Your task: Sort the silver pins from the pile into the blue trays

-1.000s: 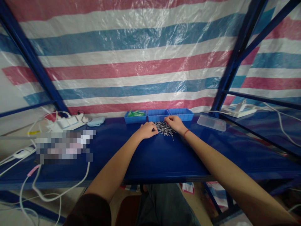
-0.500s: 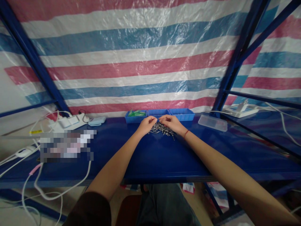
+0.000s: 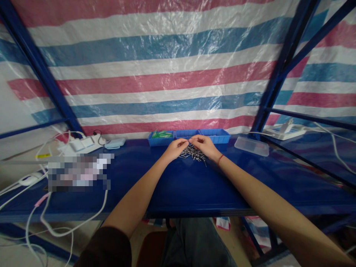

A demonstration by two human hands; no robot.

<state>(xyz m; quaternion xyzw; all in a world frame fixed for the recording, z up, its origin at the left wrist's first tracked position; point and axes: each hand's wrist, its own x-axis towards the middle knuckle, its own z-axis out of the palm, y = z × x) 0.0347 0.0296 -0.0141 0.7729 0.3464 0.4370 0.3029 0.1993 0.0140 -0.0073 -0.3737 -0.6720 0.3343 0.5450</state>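
A heap of small metal pins (image 3: 193,152) lies on the blue table (image 3: 180,185), in front of a row of blue trays (image 3: 215,135). My left hand (image 3: 175,147) and my right hand (image 3: 203,144) are raised just above the heap, fingertips pinched and almost meeting. Each pinch seems to hold a tiny part, too small to name. The left tray (image 3: 160,137) holds green pieces. A red string circles my right wrist.
A white power strip (image 3: 80,144) with plugs and a pale blue device (image 3: 114,143) sit at the back left, white cables trailing off the table edge. A clear plastic lid (image 3: 251,145) lies to the right. Blue frame posts and a striped tarp close the booth.
Both hands lifted off the pin heap and came together, fingertips pinching above it. In the last half second they barely moved.
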